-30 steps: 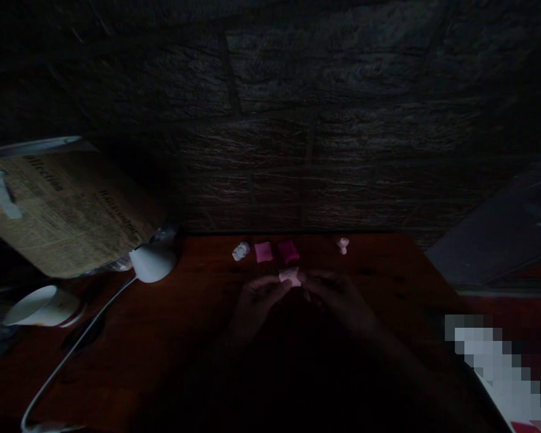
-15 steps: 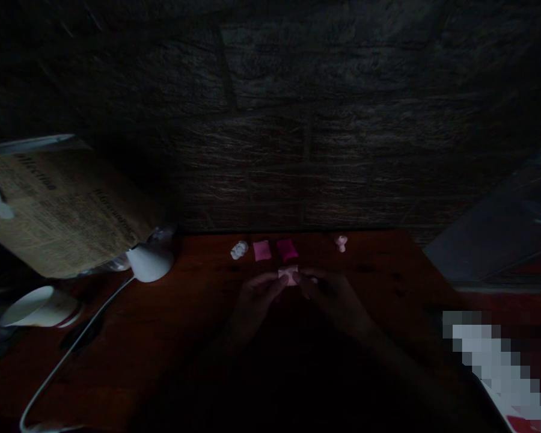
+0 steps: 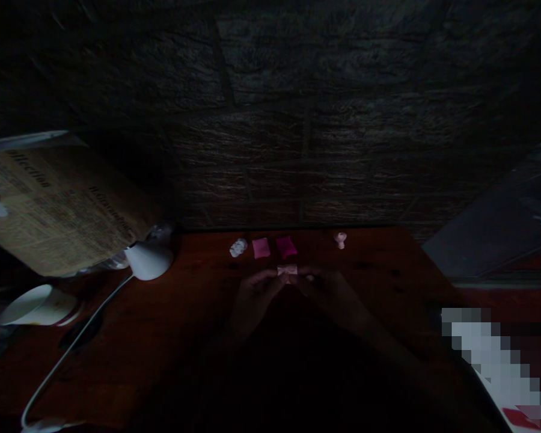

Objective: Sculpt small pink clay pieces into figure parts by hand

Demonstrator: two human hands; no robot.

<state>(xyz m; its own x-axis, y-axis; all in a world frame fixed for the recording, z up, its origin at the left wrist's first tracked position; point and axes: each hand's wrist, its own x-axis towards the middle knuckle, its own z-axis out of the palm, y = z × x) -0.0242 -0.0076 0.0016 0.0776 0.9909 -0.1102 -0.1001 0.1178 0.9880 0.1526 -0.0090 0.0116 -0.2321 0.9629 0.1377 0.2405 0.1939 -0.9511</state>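
Note:
The scene is very dark. My left hand (image 3: 252,297) and my right hand (image 3: 329,291) meet over a reddish wooden table (image 3: 162,325), both pinching a small pale pink folded piece (image 3: 287,270) between their fingertips. Just behind it, in a row near the wall, lie a small white piece (image 3: 238,247), a pink folded square (image 3: 261,248) and a darker magenta square (image 3: 286,246). A small pale pink shape (image 3: 340,239) stands apart to the right.
A white desk lamp head (image 3: 148,260) with its cable (image 3: 67,355) lies at the left. A white cup (image 3: 38,305) sits on its side at the far left. A newspaper (image 3: 58,207) leans above them. A dark brick wall (image 3: 297,120) backs the table.
My hands have drawn closer together around the pale pink piece, which now looks smaller and more tightly folded. The view has shifted slightly.

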